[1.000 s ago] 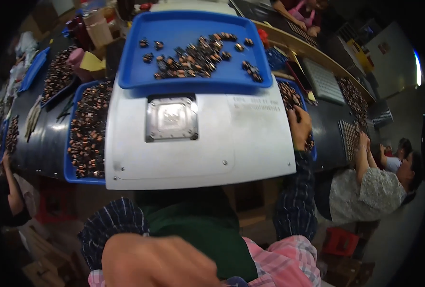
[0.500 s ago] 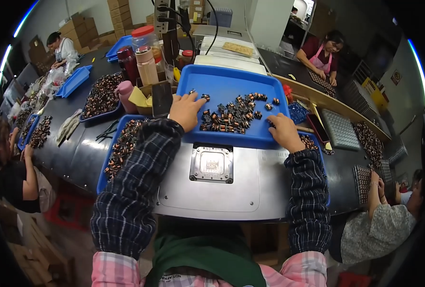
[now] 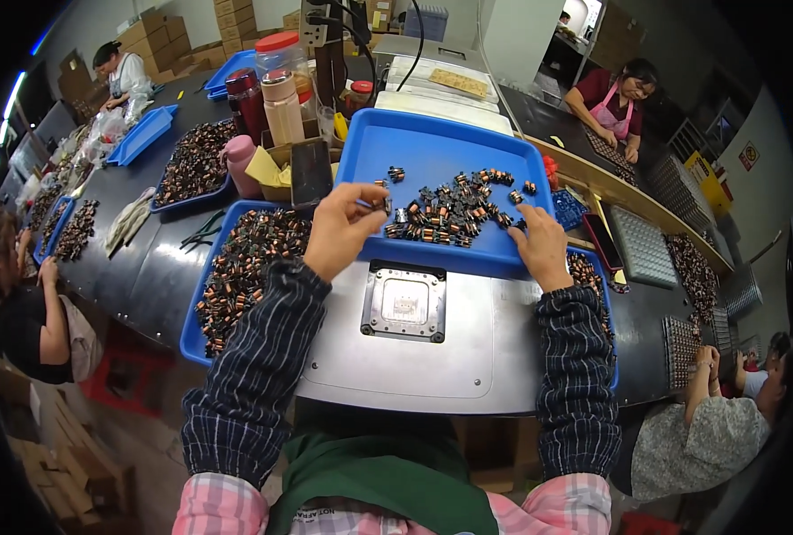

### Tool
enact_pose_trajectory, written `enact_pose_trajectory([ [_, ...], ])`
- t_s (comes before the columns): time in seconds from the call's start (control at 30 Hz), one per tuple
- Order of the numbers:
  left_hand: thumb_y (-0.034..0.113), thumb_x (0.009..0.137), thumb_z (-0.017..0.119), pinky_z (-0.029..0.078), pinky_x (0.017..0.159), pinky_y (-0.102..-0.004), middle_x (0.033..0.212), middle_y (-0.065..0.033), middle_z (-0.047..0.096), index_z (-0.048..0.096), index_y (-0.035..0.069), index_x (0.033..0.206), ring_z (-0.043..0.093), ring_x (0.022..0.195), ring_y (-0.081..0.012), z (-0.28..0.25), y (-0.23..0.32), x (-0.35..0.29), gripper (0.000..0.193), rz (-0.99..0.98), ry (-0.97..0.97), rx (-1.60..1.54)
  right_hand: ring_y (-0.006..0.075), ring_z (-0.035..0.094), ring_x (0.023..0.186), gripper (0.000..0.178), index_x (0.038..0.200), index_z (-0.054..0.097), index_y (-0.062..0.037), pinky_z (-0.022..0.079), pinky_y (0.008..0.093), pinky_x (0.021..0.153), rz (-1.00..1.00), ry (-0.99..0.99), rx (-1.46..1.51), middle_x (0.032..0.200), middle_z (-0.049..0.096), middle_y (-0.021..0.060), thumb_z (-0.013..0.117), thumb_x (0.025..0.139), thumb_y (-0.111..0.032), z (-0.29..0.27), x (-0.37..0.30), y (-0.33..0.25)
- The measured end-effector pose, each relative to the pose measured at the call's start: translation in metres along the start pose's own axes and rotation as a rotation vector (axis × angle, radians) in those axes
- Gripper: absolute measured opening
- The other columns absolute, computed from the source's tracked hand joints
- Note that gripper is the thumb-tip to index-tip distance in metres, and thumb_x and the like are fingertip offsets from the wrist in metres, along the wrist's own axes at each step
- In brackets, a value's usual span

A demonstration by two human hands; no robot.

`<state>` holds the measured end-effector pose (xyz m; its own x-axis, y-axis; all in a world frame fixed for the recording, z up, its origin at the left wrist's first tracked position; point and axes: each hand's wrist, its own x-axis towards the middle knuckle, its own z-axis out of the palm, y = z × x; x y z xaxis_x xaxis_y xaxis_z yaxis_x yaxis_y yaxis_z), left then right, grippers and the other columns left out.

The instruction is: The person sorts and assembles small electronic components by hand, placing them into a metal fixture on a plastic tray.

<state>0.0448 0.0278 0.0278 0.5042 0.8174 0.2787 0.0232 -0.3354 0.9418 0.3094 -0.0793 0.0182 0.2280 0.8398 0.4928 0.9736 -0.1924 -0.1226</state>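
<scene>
A large blue tray holds a loose heap of small copper-wound coils with black and metal ends. My left hand is over the tray's near left edge, thumb and fingers pinched round one small coil, partly hidden by the fingers. At the right of the heap, my right hand has its thumb and forefinger apart, close to a few coils at the heap's edge. Below the tray, a square metal fixture is set into a flat silver plate.
A blue tray full of coils stands left of the plate; another, partly hidden by my right forearm, stands right. Bottles, a box and a pink flask stand behind. A phone lies right. Several people work around.
My left hand has drawn back toward me from the tray, its fingers closing into a pinch. My right hand has shifted slightly at the heap's edge. The whole view has turned a little.
</scene>
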Motion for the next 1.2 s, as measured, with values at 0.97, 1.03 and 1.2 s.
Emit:
enact_pose_trajectory([
  [0.97, -0.006, 0.065, 0.053, 0.045, 0.066, -0.0317, 0.079, -0.0104, 0.054, 0.059, 0.001, 0.084, 0.055, 0.075, -0.0245, 0.015, 0.012, -0.065, 0.020, 0.412, -0.227, 0.457, 0.0110, 0.054, 0.067, 0.017, 0.087, 0.061, 0.0011, 0.044, 0.0211, 0.061, -0.120, -0.414, 0.977, 0.080, 0.056, 0.0055, 0.061, 0.070, 0.001, -0.010, -0.040, -0.089],
  [1.03, -0.010, 0.064, 0.054, 0.046, 0.066, -0.0276, 0.083, -0.0117, 0.056, 0.059, 0.000, 0.087, 0.057, 0.074, -0.0217, -0.002, 0.016, -0.067, 0.025, 0.332, -0.040, 0.386, 0.0144, 0.055, 0.069, 0.017, 0.088, 0.061, 0.0012, 0.044, 0.0234, 0.061, -0.176, -0.399, 0.927, 0.080, 0.057, 0.0077, 0.060, 0.071, 0.001, -0.006, -0.044, -0.094],
  [1.2, -0.006, 0.067, 0.054, 0.045, 0.066, -0.0287, 0.082, -0.0107, 0.056, 0.058, 0.000, 0.089, 0.056, 0.073, -0.0220, -0.072, -0.019, -0.084, 0.023, 0.147, 0.304, 0.545, 0.0211, 0.056, 0.070, 0.015, 0.086, 0.061, 0.0012, 0.045, 0.0278, 0.063, -0.388, -0.332, 0.806, 0.079, 0.057, 0.0108, 0.059, 0.071, 0.000, -0.006, -0.043, -0.117],
])
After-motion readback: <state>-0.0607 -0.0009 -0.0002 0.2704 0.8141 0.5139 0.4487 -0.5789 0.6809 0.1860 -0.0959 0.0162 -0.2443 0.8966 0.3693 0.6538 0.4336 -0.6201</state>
